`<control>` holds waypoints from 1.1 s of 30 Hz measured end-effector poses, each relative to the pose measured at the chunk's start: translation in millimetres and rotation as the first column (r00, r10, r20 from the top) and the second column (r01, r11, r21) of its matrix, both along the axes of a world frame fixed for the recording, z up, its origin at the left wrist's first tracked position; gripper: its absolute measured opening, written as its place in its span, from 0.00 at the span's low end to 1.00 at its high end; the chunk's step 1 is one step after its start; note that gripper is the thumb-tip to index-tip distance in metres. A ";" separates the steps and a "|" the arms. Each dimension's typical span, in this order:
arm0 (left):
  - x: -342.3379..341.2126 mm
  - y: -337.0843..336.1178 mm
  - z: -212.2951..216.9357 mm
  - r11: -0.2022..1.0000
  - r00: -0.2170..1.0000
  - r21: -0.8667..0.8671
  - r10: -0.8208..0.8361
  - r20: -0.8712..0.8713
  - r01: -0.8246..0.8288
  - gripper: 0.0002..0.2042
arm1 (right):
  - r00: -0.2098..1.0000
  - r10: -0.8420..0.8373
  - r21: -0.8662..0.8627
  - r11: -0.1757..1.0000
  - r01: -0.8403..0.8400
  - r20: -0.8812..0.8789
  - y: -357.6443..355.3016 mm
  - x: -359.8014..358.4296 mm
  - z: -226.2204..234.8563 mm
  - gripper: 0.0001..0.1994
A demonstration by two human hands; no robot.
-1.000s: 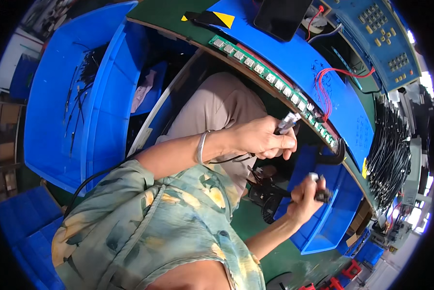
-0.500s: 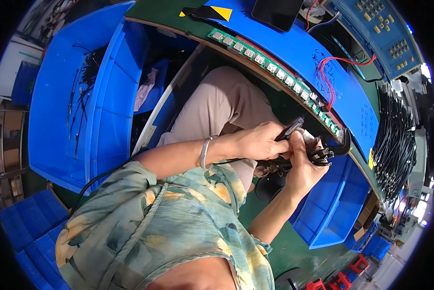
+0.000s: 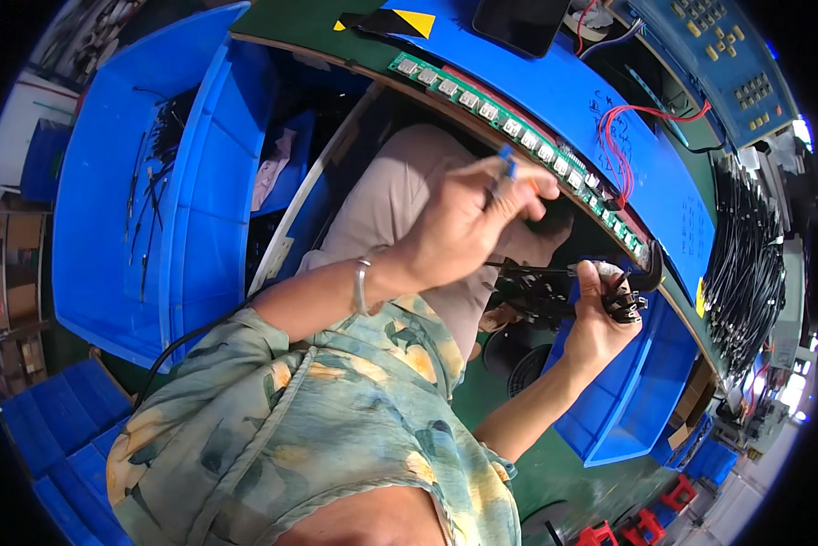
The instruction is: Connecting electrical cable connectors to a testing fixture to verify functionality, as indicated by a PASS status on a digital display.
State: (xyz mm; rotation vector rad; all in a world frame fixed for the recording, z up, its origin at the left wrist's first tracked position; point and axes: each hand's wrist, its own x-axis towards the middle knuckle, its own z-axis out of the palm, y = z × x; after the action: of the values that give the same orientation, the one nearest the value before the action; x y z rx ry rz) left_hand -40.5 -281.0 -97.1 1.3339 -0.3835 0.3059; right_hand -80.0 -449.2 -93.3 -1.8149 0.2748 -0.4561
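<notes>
Probably bunched against tangling

The right hand (image 3: 600, 329) closes its fingers round black cables (image 3: 619, 301) near the edge of the surface (image 3: 299, 27), metal ends jutting out together. The left hand (image 3: 463, 216) hovers near the board (image 3: 518, 130), fingers half-curled, blurred; whether they grip the blue piece (image 3: 508, 162), I cannot tell.

Left hand (image 3: 468, 218) holding blurred blue-ended item (image 3: 507, 164) near green circuit strip (image 3: 527, 139); right hand (image 3: 600, 326) gripping black cables (image 3: 624, 306).
</notes>
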 end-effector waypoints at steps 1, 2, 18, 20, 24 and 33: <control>-4.6 11.0 11.4 0.981 0.961 -0.084 -0.187 -0.202 0.173 0.11 | 0.999 -0.015 -0.001 1.000 0.015 0.030 -2.8 1.1 -2.1 0.06; -5.3 9.8 15.5 0.981 0.960 -0.085 -0.190 -0.204 0.176 0.11 | 0.999 -0.018 -0.002 1.000 0.018 0.028 -4.4 -0.9 -1.0 0.06; 0.3 -22.8 -15.1 0.783 0.648 -0.532 -0.593 -0.479 0.324 0.05 | 0.963 0.082 0.129 0.990 -0.050 -0.256 16.2 -39.1 -17.4 0.05; -2.4 -24.8 -9.1 0.782 0.622 -0.550 -0.593 -0.511 0.293 0.06 | 0.955 0.121 0.074 0.992 -0.105 -0.270 21.5 -49.6 -39.0 0.04; -2.1 -24.2 -9.0 0.801 0.639 -0.513 -0.574 -0.512 0.308 0.06 | 0.905 0.251 0.266 0.950 -0.162 -0.345 23.4 -59.2 -28.6 0.10; -1.8 -25.7 -12.5 0.883 0.768 -0.363 -0.448 -0.458 0.299 0.05 | 0.935 0.233 0.021 0.972 -0.236 -0.267 -9.5 -88.5 -24.8 0.10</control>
State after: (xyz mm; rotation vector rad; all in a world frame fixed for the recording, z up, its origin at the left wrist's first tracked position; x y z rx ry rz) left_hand -42.3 -306.7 -109.6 0.9850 -0.1237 -0.3482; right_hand -168.5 -458.7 -118.1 -1.8925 0.2364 -0.0428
